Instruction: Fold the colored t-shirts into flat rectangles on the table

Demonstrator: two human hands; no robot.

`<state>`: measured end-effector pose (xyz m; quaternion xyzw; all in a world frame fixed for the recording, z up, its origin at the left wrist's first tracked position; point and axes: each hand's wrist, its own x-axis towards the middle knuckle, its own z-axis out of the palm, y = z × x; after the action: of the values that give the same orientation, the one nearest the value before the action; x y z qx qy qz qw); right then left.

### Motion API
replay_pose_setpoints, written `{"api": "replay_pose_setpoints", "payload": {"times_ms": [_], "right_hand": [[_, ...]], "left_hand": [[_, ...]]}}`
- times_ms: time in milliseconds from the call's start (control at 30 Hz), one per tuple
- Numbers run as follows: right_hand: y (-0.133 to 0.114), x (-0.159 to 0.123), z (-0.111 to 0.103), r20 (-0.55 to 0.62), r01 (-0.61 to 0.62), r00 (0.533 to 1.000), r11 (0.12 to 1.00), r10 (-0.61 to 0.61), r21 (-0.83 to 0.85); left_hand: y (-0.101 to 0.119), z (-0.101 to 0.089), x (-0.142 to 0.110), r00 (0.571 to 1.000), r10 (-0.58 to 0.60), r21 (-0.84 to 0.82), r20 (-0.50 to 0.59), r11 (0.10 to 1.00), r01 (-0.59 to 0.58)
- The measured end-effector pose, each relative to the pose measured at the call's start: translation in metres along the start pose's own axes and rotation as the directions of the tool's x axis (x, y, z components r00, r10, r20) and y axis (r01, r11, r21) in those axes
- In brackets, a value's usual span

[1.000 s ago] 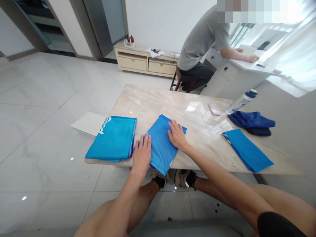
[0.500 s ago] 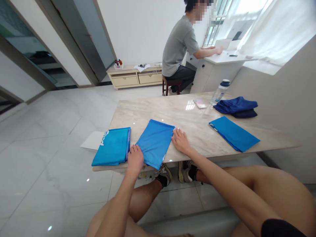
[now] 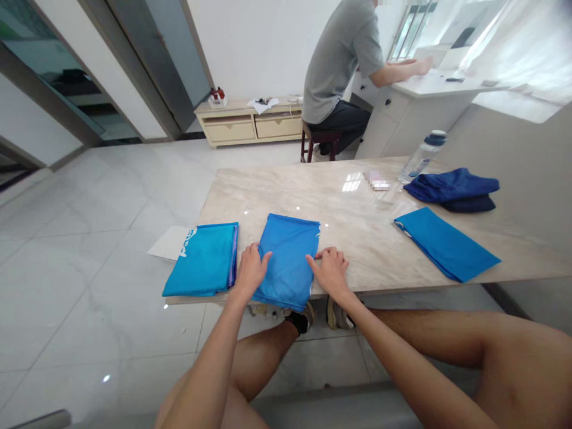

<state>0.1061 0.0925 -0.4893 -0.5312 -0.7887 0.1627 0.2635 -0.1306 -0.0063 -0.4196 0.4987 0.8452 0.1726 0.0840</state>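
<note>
A folded bright blue cloth lies at the near edge of the pale marble table, its end hanging slightly over. My left hand rests on the cloth's left side, with the fingers lying over it. My right hand lies on the marble, its fingertips touching the cloth's right edge. To the left sits a folded teal cloth with white print. Farther right are a long folded blue cloth and a crumpled navy cloth.
A plastic water bottle and a small blurred item stand at the table's far side. A white sheet sticks out under the teal cloth. A seated person works at a white desk beyond. Behind is a low wooden cabinet.
The blue cloth now lies straighter, with its far edge squared. Both hands have moved toward the near end of its sides, and the view has shifted slightly.
</note>
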Motion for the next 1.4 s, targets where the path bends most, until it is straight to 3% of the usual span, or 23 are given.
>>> {"api": "replay_pose_setpoints", "payload": {"times_ms": [67,133,233,333,433,533,633,733,800,933,1067,1167,1300,1400], "right_hand": [[-0.013,0.001,0.013,-0.038,-0.001,0.999,0.999,0.002,0.034],[-0.017,0.000,0.016,-0.027,-0.005,1.000,0.999,0.006,0.052],[-0.013,-0.003,0.005,0.087,-0.047,0.995,0.995,0.039,0.088],[-0.007,0.000,-0.014,0.223,-0.195,0.962,0.968,0.157,0.158],[-0.005,0.010,-0.031,0.366,-0.390,0.889,0.875,0.276,0.287],[-0.009,0.019,-0.044,0.505,-0.614,0.767,0.680,0.395,0.402],[-0.015,0.022,-0.054,0.594,-0.733,0.671,0.515,0.444,0.444],[-0.020,0.023,-0.064,0.651,-0.769,0.623,0.493,0.435,0.407],[-0.019,0.022,-0.069,0.672,-0.775,0.604,0.515,0.429,0.367],[-0.006,0.019,-0.076,0.669,-0.728,0.644,0.565,0.371,0.388],[0.007,0.013,-0.077,0.679,-0.685,0.669,0.605,0.302,0.405],[0.012,0.012,-0.079,0.684,-0.681,0.672,0.601,0.285,0.418],[0.018,0.014,-0.093,0.629,-0.616,0.743,0.605,0.231,0.505],[0.019,0.017,-0.114,0.556,-0.530,0.815,0.596,0.162,0.603]], "left_hand": [[0.004,0.003,-0.003,0.999,-0.049,0.053,0.012,0.997,0.049],[0.004,0.000,-0.010,0.987,-0.131,0.112,0.096,0.986,0.120],[-0.002,-0.010,-0.020,0.939,-0.230,0.179,0.256,0.966,0.188],[-0.009,-0.012,-0.020,0.913,-0.253,0.112,0.321,0.967,0.229],[-0.009,-0.003,-0.010,0.925,-0.217,-0.110,0.313,0.959,0.263],[-0.004,0.009,0.001,0.928,-0.268,-0.262,0.259,0.905,0.334],[-0.003,0.016,0.008,0.905,-0.320,-0.390,0.281,0.823,0.412],[-0.004,0.020,0.008,0.883,-0.244,-0.487,0.401,0.760,0.431],[-0.005,0.021,0.005,0.874,-0.198,-0.483,0.444,0.768,0.420],[-0.005,0.019,0.000,0.867,-0.164,-0.471,0.470,0.784,0.404],[0.000,0.011,-0.002,0.836,-0.181,-0.567,0.518,0.658,0.494],[0.007,0.005,-0.003,0.840,-0.193,-0.608,0.507,0.611,0.507],[0.021,-0.011,-0.010,0.864,-0.163,-0.705,0.477,0.517,0.486],[0.035,-0.034,-0.018,0.881,-0.091,-0.769,0.465,0.453,0.452]]}}
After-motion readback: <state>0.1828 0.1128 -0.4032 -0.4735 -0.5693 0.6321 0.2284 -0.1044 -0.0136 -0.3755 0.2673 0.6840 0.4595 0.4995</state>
